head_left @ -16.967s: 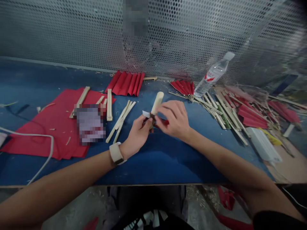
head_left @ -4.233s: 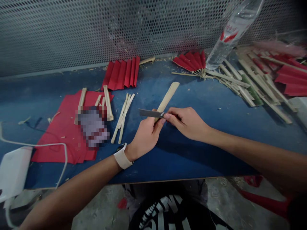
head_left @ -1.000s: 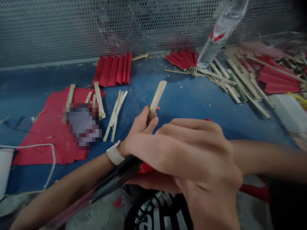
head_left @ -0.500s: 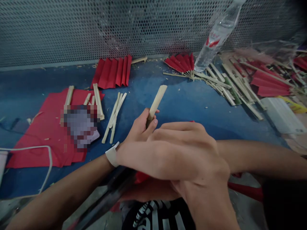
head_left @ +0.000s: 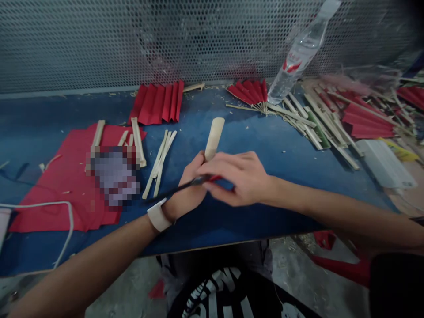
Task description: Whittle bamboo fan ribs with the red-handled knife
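My left hand (head_left: 183, 194), with a white watch band (head_left: 157, 216) on the wrist, is wrapped round a pale bamboo slat (head_left: 213, 138) that stands up and tilts slightly away. My right hand (head_left: 236, 176) is closed on the red handle of a knife (head_left: 179, 189). The knife's dark blade points left across my left hand, near the base of the slat. Both hands hover above the blue tabletop (head_left: 251, 150).
Red paper sheets (head_left: 56, 194) with bamboo slats (head_left: 137, 141) lie at the left. Thin bamboo strips (head_left: 160, 161) lie beside my left hand. A pleated red paper (head_left: 159, 102) and a small fan (head_left: 250, 92) lie by the mesh wall. A water bottle (head_left: 298, 53), fan parts and a white box (head_left: 384, 163) crowd the right.
My right hand, which was raised close to the camera with the knife low, has moved down to my left hand. The blade now lies across it by the slat's base.
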Tool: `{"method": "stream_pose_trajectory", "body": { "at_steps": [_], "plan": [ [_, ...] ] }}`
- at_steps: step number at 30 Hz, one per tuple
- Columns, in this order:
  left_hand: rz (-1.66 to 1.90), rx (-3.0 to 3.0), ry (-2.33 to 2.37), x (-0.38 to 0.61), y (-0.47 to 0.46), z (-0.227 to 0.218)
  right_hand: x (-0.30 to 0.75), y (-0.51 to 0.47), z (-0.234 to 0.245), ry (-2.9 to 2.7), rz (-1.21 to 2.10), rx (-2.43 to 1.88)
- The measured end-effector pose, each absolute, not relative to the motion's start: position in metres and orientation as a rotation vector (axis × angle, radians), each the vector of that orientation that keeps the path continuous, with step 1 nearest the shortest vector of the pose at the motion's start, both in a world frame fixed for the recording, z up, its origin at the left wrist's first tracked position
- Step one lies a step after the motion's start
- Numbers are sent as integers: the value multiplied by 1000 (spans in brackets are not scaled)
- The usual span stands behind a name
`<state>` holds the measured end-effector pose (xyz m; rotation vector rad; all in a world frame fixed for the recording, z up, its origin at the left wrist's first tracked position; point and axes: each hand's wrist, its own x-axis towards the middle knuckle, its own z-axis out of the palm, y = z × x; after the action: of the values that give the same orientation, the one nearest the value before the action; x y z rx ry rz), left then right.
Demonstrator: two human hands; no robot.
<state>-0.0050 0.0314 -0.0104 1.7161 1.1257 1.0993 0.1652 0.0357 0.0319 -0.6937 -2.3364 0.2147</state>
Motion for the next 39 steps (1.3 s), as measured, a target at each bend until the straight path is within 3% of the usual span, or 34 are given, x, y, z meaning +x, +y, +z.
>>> {"method": "stream_pose_trajectory", "body": {
  "at_steps": [6,12,22,34,39],
  "plan": [
    [1023,1398,1053,-6,34,-11,186,62,-5,-2218,324,-1015],
    [1011,1555,1078,-9,34,-15,189,65,-5,-2279,587,-1149],
    [875,1841,1099,-10,40,-13,197,68,0,-2267,810,-1140],
    [1038,1971,1254,-10,39,-16,194,63,7,-2106,1107,-1125],
    [1069,1961,1240,-9,38,-20,194,62,2,-2148,968,-1137]
  ]
}}
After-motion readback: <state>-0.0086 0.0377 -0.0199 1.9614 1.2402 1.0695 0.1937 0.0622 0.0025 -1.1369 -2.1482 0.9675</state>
